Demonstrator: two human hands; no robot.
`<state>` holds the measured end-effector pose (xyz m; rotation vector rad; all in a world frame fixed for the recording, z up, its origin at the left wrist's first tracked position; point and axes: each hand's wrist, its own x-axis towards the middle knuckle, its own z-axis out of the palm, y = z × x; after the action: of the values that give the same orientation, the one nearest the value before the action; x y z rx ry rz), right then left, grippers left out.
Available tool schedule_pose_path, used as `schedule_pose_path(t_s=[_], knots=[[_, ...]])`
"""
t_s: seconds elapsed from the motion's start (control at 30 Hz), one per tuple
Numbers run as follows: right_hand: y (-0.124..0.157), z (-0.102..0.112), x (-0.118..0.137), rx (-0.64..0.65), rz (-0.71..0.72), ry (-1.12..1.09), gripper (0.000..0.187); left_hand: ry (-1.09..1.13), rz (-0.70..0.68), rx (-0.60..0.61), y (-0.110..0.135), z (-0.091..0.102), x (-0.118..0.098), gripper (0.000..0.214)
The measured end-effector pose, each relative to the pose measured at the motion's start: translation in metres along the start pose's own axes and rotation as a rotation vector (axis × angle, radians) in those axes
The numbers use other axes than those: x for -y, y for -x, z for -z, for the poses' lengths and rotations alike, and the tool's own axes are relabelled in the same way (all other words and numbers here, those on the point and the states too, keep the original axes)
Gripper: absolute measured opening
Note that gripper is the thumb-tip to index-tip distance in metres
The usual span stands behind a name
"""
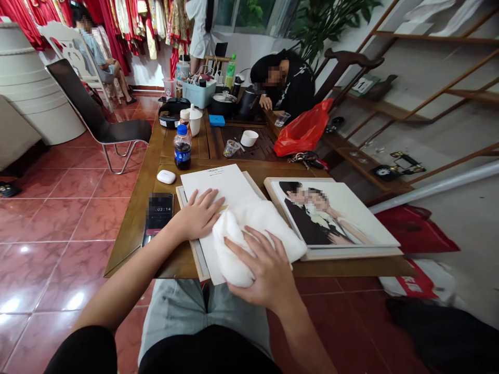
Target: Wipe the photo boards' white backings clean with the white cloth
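My left hand lies flat with fingers spread on a white panel that has small dark print near its far edge. Under the panel, part of a pale wood-edged frame shows. My right hand grips a bunched part of a white, soft cloth, its fingers curled over the folds. The rest of the cloth spreads to the right across the panel. Just right of it lies a framed photo print of a couple, a dark suit and a white dress visible. What is under the cloth is hidden.
Left of the panel lie a phone and a white earbud case. A blue-capped cola bottle stands behind them. A red plastic bag, keys and a white cup sit farther back. A person leans on the table's far side.
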<state>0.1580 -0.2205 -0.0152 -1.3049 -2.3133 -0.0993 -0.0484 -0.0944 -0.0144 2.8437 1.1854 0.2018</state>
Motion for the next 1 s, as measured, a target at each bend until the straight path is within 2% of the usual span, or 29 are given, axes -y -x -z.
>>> schedule_pose_path(t_s=[0.1,0.2,0.3,0.5,0.6,0.77,0.87,1.0], knots=[[-0.002,-0.004,0.016,0.03,0.044,-0.043,0.073,-0.019,-0.012,0.037,0.0,-0.001,0.002,0.063],[-0.002,-0.006,0.02,0.038,0.06,-0.057,0.076,-0.028,-0.018,0.049,-0.001,-0.001,0.003,0.067],[0.001,-0.003,0.009,0.017,0.045,-0.037,0.07,-0.013,-0.009,0.029,-0.001,0.0,0.001,0.06],[0.013,0.004,-0.03,-0.045,-0.086,0.136,0.058,0.028,-0.01,-0.026,-0.001,0.0,-0.001,0.054],[0.015,0.005,-0.036,-0.073,-0.114,0.174,0.055,0.033,-0.011,-0.037,0.0,-0.002,0.0,0.055],[0.006,0.002,-0.014,-0.027,-0.072,0.065,0.06,0.023,-0.007,-0.042,0.0,-0.003,0.0,0.054],[0.001,-0.002,0.003,0.001,0.014,-0.002,0.067,0.014,-0.011,-0.013,0.0,-0.002,0.002,0.057],[-0.001,-0.003,0.007,-0.012,0.103,-0.045,0.069,0.011,-0.014,0.017,0.0,-0.002,0.002,0.063]])
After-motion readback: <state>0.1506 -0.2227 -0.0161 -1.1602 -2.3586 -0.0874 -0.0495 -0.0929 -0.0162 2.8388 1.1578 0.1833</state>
